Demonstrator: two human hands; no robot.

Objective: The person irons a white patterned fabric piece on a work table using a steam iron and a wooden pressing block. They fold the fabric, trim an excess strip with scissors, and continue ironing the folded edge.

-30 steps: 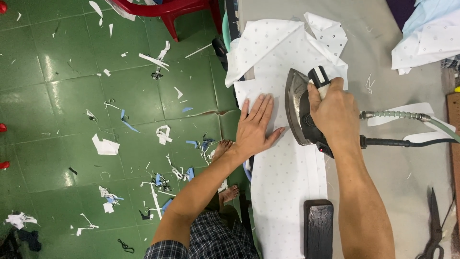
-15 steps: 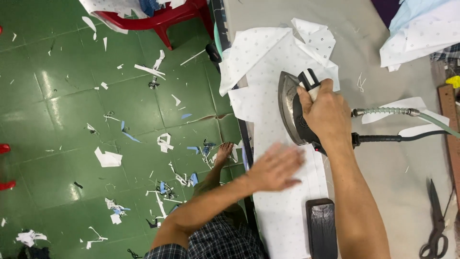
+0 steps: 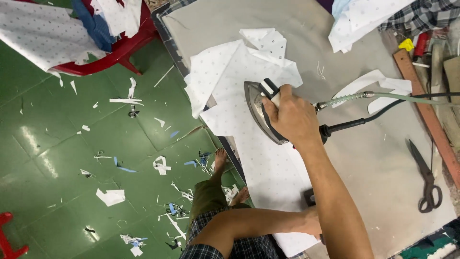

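Nearest the camera, left hand (image 3: 314, 223) low at the near edge of the ironing table (image 3: 383, 182), mostly hidden behind the right forearm; pressed toward the near end of the white dotted fabric (image 3: 268, 168), whether flat or curled impossible to tell. Just beyond that hand, partly covered by the arm, a small dark block (image 3: 309, 195) lying on the fabric.

Farther up, right hand (image 3: 292, 117) clenched around the handle of the steam iron (image 3: 261, 112), knuckles uppermost, soleplate flat on the fabric, pointed nose turned away from the wrist toward the table's left edge. Under and ahead of the hand, the fabric spread in a long strip along that edge, its far end folded and rumpled, one flap drooping over the side. Trailing off to the right of the hand, a black cord (image 3: 364, 122) and a pale green hose (image 3: 383, 96), both running across the bare grey cover. Well to the right of the wrist, dark scissors (image 3: 426, 177) lying flat, and past them a wooden ruler (image 3: 424, 110) along the table's right side.

Beyond the hand, more white cloth pieces (image 3: 359, 24) heaped at the far corner. Off to the left, below table level, bare feet on a green tiled floor (image 3: 57, 144) littered with scraps, and farther still a red plastic chair (image 3: 115, 52) draped with fabric
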